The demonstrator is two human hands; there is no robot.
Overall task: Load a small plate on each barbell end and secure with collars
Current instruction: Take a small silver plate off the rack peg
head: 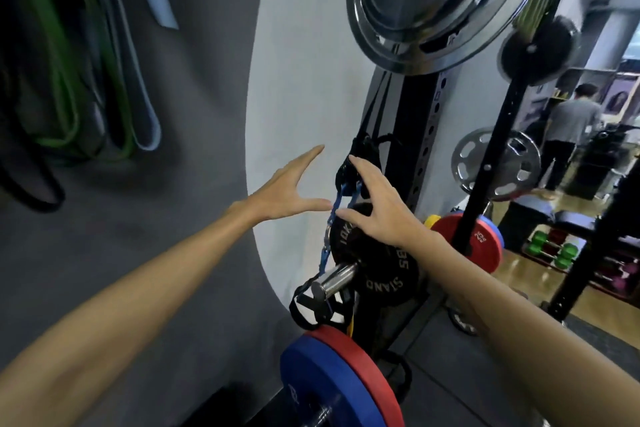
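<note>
Blue plate below (straps dangling)

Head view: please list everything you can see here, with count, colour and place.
small black plate: one, black with grey lettering, on a chrome storage peg, centre.
blue strap: one, blue with black handles, hanging beside the black plate.
bumper plates: two, blue and red, bottom centre.
chrome plates: a stack, silver, top centre.
spoked plate: one, silver, right.
resistance bands: several, green, pale blue and black, hanging at left.
dumbbells: several, green and pink, far right on the floor.
person: one, grey top, background right.
left hand: open, near the strap.
right hand: fingers spread over the black plate's top.
</note>
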